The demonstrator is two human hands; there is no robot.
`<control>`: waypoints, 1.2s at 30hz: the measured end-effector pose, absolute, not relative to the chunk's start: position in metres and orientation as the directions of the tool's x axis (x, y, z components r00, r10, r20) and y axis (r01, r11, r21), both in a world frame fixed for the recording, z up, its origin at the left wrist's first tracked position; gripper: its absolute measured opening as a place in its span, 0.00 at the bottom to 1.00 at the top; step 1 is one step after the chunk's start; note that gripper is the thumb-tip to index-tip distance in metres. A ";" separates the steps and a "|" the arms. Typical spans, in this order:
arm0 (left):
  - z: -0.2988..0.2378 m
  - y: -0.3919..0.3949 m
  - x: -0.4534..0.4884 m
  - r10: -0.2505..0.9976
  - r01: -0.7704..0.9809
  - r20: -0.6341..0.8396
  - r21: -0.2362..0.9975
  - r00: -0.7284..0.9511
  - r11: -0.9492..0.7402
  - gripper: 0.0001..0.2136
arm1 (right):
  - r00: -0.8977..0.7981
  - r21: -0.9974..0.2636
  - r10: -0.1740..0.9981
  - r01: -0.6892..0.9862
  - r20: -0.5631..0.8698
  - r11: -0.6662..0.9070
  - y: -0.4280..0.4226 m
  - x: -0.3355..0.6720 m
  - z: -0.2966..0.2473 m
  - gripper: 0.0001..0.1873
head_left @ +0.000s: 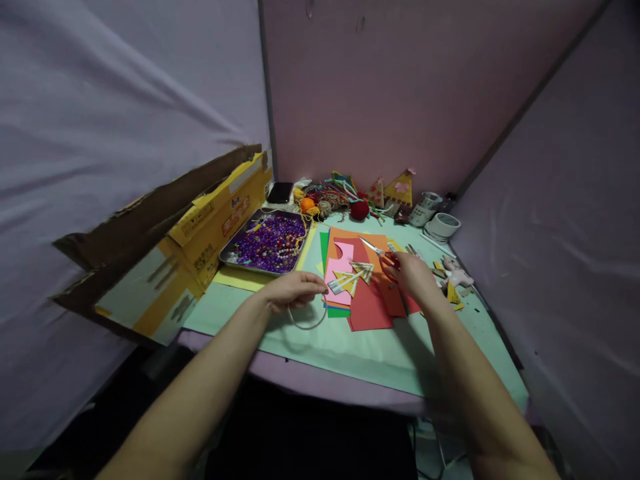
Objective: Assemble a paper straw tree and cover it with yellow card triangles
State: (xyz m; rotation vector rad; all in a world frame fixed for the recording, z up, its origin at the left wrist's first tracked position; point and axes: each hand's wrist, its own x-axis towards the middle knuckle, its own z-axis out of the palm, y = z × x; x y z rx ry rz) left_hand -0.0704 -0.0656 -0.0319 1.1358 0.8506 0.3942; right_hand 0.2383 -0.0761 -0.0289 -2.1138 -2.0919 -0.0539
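Pinched in the fingers of my left hand (296, 289) is a thin pale hoop (307, 328), which hangs over the near edge of the table covering. My right hand (409, 272) is closed around the handles of a pair of scissors (371, 246), whose blades point away to the upper left over the orange paper (373, 238). Between my hands, yellow-and-white striped cut-out pieces (354, 280) rest on pink paper (340, 267) and red paper (371, 313). The right fingertips are partly hidden by the hand.
A metal tray (223, 257) of purple beads stands left, beside a yellow cardboard box (200, 230). Yarn balls (359, 211), a phone (280, 193) and decorated triangles (401, 189) sit at the back. A white cup (443, 227) and a small doll (456, 275) are right.
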 end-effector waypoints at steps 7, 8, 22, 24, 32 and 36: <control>-0.071 -0.079 -0.078 0.699 -0.191 -0.316 0.816 0.641 0.545 0.15 | 0.080 -0.111 0.985 0.992 0.152 -0.064 -0.006 0.200 -0.026 0.17; -0.072 -0.077 -0.080 0.707 -0.217 -0.310 0.807 0.636 0.549 0.15 | 0.068 -0.118 0.983 0.992 0.170 -0.048 -0.009 0.193 -0.028 0.17; -0.070 -0.086 -0.072 0.781 -0.178 -0.294 0.873 0.551 0.454 0.19 | -0.098 -0.508 0.939 0.820 0.330 0.264 -0.129 0.117 -0.062 0.19; -0.071 -0.095 -0.071 0.802 -0.091 -0.272 0.923 0.532 0.374 0.19 | -0.047 -0.627 0.907 0.707 0.418 0.326 -0.151 0.108 -0.057 0.19; -0.075 -0.169 -0.048 0.794 0.114 -0.248 0.968 0.555 0.222 0.19 | -0.091 -0.491 0.916 0.821 0.391 0.291 -0.255 0.101 -0.069 0.14; -0.083 -0.203 -0.026 0.757 0.167 -0.304 0.952 0.578 0.255 0.16 | -0.010 -0.399 0.932 0.902 0.363 0.166 -0.290 0.113 -0.075 0.09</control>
